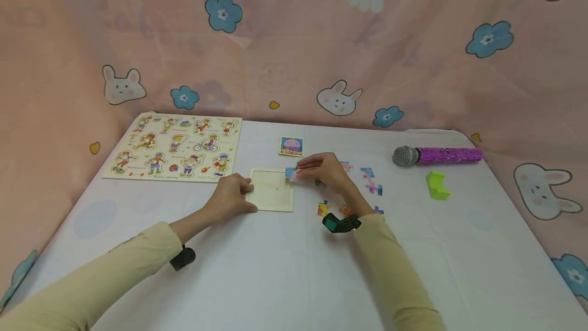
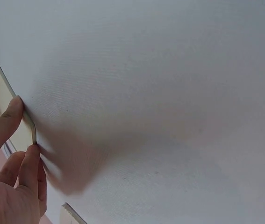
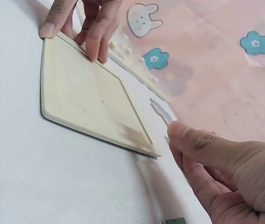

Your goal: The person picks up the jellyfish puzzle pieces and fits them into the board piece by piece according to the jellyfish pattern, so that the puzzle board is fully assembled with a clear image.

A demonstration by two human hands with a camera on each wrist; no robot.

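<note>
A shallow square wooden puzzle tray (image 1: 271, 190) with a raised rim lies bare in front of me. My left hand (image 1: 229, 194) holds its left side, thumb at the near corner and fingers farther up the edge, as the right wrist view shows. Over the tray's far right corner, my right hand (image 1: 323, 171) pinches a blue and pink jigsaw piece (image 1: 291, 174) between thumb and fingers. The piece appears tilted, almost edge-on, in the right wrist view. Beneath and beside the right hand lie several loose jigsaw pieces (image 1: 323, 209), some partly hidden by the hand and wrist.
Behind the tray sits a small square picture tile (image 1: 291, 146) with a pink octopus. A large peg puzzle board (image 1: 174, 147) with sports figures occupies the far left. At right are a purple glittery microphone (image 1: 447, 155) and a bright green block (image 1: 438, 185).
</note>
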